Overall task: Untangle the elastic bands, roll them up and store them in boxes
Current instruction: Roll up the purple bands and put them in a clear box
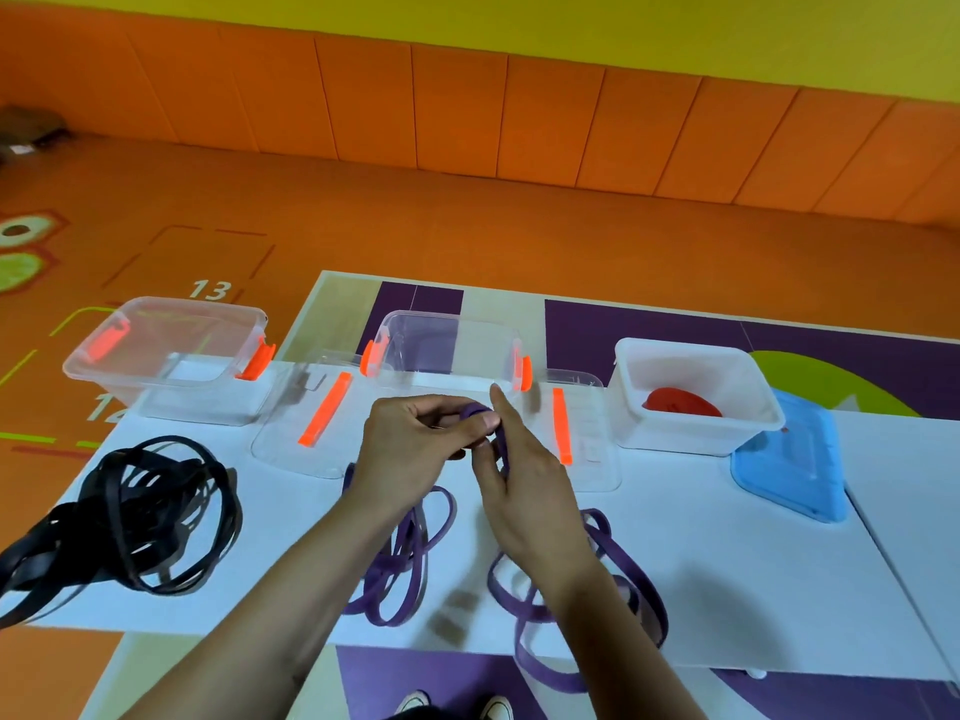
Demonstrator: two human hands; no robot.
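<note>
Shoe tips (496, 708) show at the bottom edge of the frame, below the near edge of the white table (753, 574). Both forearms enter from the bottom and meet at frame centre. Loose loops of the purple band (410, 569) lie on the table beneath the forearms, and one loop hangs over the near edge at lower centre. Left hand (415, 444): thumb and curled fingers pinch a small rolled coil (474, 410) of the purple band, held above the table. Right hand (524, 491): index finger extended upward just beside the coil, remaining fingers curled round the strand that runs down from the coil toward the loose loops. Black band (140, 517): tangled heap on the table at the left of the frame, reaching the lower left corner, well apart from both hands. Behind the hands two lids with orange strips lie flat: left clear lid (291, 439) left of centre, right clear lid (592, 459) right of centre. Further back three open boxes stand in a row: left clear box (208, 402) with orange latches, middle clear box (441, 345) with orange latches directly behind the coil, and white box (691, 433) at the right. Red band (680, 402), rolled, lies inside the white box. Blue lid (795, 459) lies just beside the white box, on its right. Orange floor (415, 215) and padded orange wall (467, 106) fill the upper frame.
</note>
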